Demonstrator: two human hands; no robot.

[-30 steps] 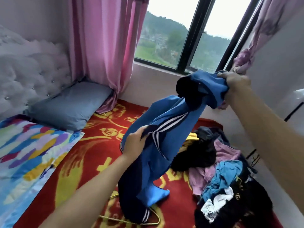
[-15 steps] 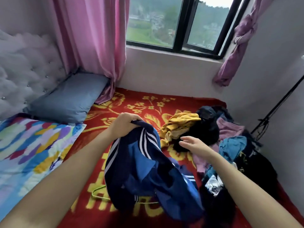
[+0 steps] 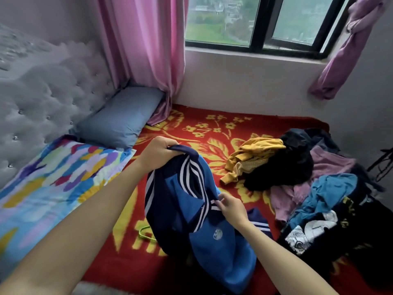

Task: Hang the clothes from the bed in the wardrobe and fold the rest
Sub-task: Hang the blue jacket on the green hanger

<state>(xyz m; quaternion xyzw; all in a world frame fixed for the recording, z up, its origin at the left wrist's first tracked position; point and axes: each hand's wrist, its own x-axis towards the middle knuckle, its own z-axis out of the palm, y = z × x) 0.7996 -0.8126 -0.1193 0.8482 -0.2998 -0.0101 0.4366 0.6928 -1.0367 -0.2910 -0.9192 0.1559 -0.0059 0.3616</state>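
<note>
Head view: left hand (image 3: 158, 151) grips the blue track jacket (image 3: 191, 209) by its navy collar, fingers curled. Right hand (image 3: 231, 206) pinches its white-striped edge. Jacket hangs above the red blanket (image 3: 191, 133); round white chest logo (image 3: 217, 233) unreadable. Clothes pile (image 3: 308, 184) at right.

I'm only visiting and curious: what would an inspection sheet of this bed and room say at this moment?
Surface: red flowered blanket covers the bed.
Job's things: blue striped jacket held above the blanket; pile of clothes on the right side of the bed; green hanger lies partly under the jacket.
Clutter: grey-blue pillow; multicoloured quilt.
Hands: left hand grips the jacket's top edge; right hand pinches a striped edge lower down.
Cables: nothing seen.
Surroundings: pink curtain, window, tufted headboard.
</note>
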